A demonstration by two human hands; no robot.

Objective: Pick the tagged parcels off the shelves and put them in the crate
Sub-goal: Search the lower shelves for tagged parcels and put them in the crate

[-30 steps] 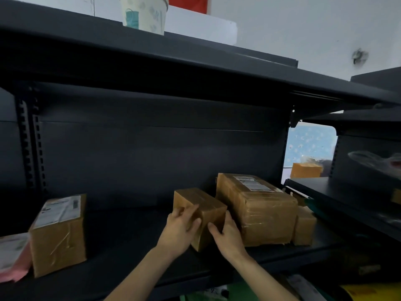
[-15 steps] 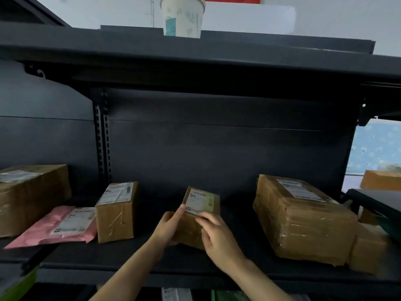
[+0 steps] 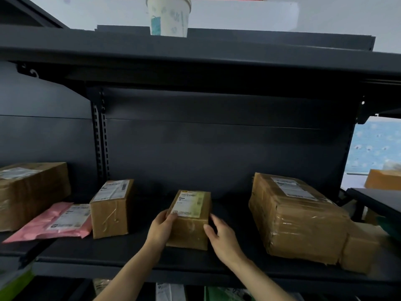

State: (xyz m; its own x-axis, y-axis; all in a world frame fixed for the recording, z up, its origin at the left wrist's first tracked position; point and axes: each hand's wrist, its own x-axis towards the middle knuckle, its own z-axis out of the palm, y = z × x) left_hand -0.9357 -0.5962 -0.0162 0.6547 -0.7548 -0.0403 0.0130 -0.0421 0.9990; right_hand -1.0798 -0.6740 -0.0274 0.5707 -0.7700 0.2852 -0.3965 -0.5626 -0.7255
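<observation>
Okay, the dark metal shelf [image 3: 134, 255] fills the view. Biggest item on it is the taped brown parcel [image 3: 297, 220] toward the right end, label on top. A small plain box [image 3: 358, 255] touches its front right corner. The large carton [image 3: 32, 194] sits at the left end, cut off by the frame. The pink mailer [image 3: 54, 223] lies flat in front of it. The medium box [image 3: 110, 210] stands just beside the mailer's right end.

The small parcel [image 3: 191, 222] is the one being worked. It sits near the shelf's front edge, about midway along, tag facing up. The left hand [image 3: 160, 231] grips its left side, thumb on top at the tag's corner. The right hand [image 3: 223, 237] is loosely spread at the right side with its thumb by the front right edge. That hand is blurred, so contact is unclear. A paper cup [image 3: 168, 18] stands on the top shelf, rim cut off.

Step looks like the pick: the parcel seems to rest on the shelf, not lifted yet. The next move needs the right hand to close on the right face, then a lift out over the front edge.

The crate is not in view. Tag print is unreadable. Items below the shelf are too dim to name.
</observation>
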